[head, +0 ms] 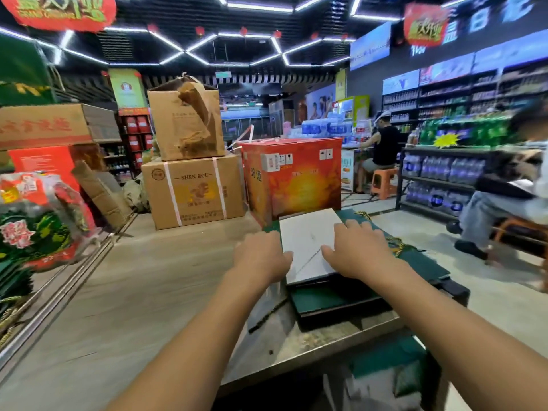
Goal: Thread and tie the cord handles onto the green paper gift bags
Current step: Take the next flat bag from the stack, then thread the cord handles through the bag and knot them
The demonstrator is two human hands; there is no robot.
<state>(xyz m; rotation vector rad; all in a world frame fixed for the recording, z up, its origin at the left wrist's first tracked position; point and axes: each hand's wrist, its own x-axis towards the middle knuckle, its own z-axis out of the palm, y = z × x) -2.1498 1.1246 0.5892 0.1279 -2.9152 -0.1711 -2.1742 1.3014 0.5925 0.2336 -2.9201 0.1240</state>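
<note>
A stack of flat green paper gift bags lies on the counter, its top face a white-grey panel. My left hand rests on the left edge of that panel, fingers slightly bent. My right hand lies flat on its right side, fingers spread forward. A gold-green cord sits on the green bags just right of my right hand. More cord shows at the stack's far edge.
The wooden counter stretches left, with a metal rail. Cardboard boxes and a red box stand behind the stack. Green packaged goods sit at the left. People sit at the right near shelves.
</note>
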